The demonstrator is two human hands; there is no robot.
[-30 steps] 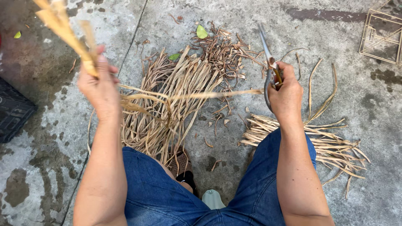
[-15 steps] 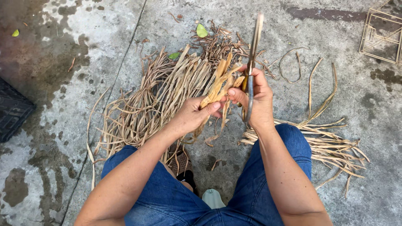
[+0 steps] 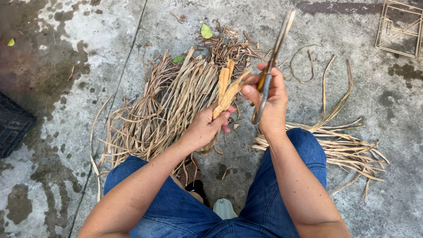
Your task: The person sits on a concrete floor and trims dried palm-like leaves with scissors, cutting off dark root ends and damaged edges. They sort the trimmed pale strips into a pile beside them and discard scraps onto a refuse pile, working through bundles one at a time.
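My left hand (image 3: 206,127) grips a few dried tan plant stalks (image 3: 225,90) that stick upward. My right hand (image 3: 269,101) holds long scissors (image 3: 274,57), blades pointing up and away, while its thumb and fingers pinch the tips of the same stalks. Both hands meet above a big pile of dried stalks (image 3: 163,110) on the concrete. A smaller flat bundle of stalks (image 3: 348,147) lies to the right of my right knee.
I sit with blue-jeaned knees (image 3: 304,152) apart over wet-stained concrete. A dark crate (image 3: 13,130) is at the left edge, a wire frame (image 3: 398,26) at the top right. Green leaves (image 3: 206,31) and dark trimmings lie beyond the pile.
My left hand came down from high at the left with the stalks and joined my right hand in the middle. The scissors swung upright.
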